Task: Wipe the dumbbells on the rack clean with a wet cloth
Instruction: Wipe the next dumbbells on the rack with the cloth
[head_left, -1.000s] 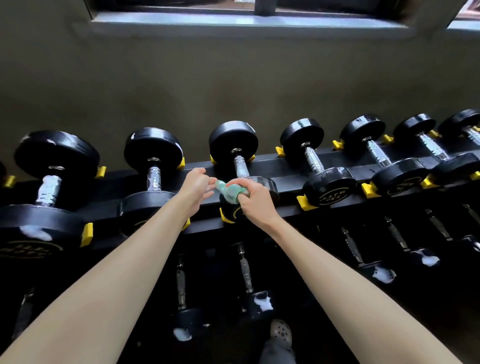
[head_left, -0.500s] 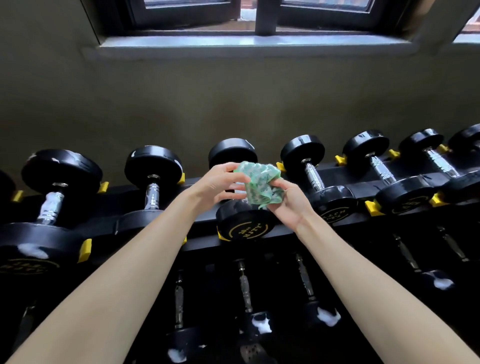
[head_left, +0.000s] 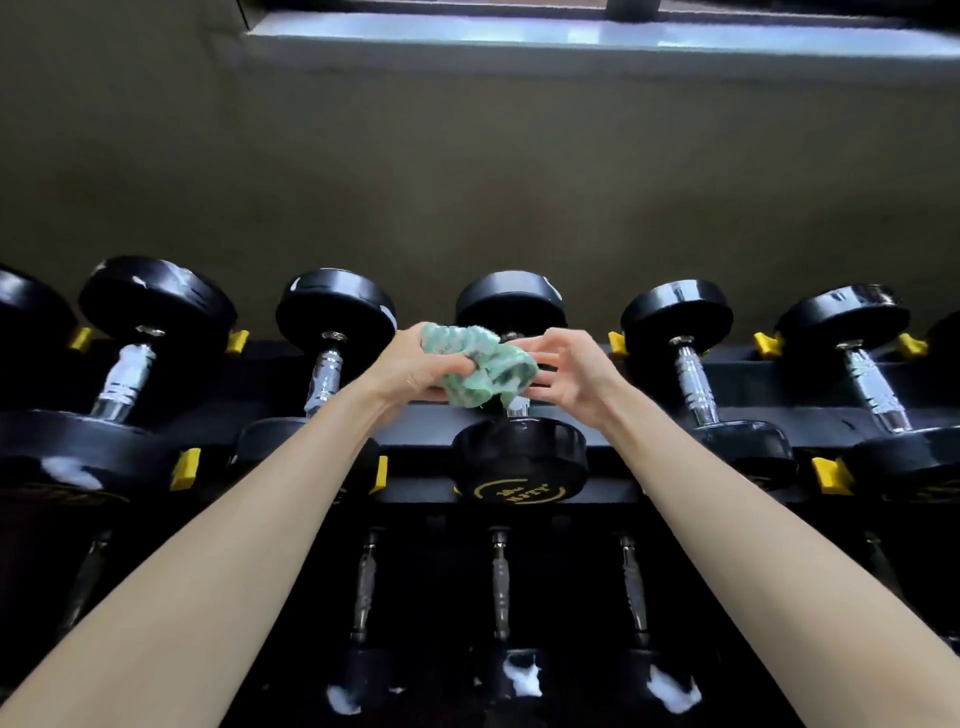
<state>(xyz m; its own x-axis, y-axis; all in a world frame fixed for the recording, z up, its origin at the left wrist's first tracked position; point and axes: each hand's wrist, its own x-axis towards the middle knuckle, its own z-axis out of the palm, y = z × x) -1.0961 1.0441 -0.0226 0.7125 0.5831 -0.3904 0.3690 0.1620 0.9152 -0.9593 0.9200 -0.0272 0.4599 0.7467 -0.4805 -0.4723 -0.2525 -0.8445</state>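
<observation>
A crumpled green and white cloth (head_left: 480, 371) is held above the handle of the middle dumbbell (head_left: 519, 457) on the black rack (head_left: 415, 415). My left hand (head_left: 415, 369) grips the cloth's left side with curled fingers. My right hand (head_left: 569, 374) touches the cloth's right side with its fingers spread and nearly straight. The middle dumbbell's handle is mostly hidden behind the cloth. Black dumbbells with chrome handles line the top shelf on both sides, such as one at the left (head_left: 332, 332) and one at the right (head_left: 691, 364).
A lower shelf holds more dumbbells (head_left: 501, 597) with white foam patches on their near ends. Yellow stoppers (head_left: 184, 467) stick out of the rack between the weights. A grey wall and a window sill (head_left: 571, 36) rise behind the rack.
The cloth went from bunched small on the dumbbell's near end to lifted and opened between both hands. My left hand has taken hold of it, and my right hand's fingers have loosened.
</observation>
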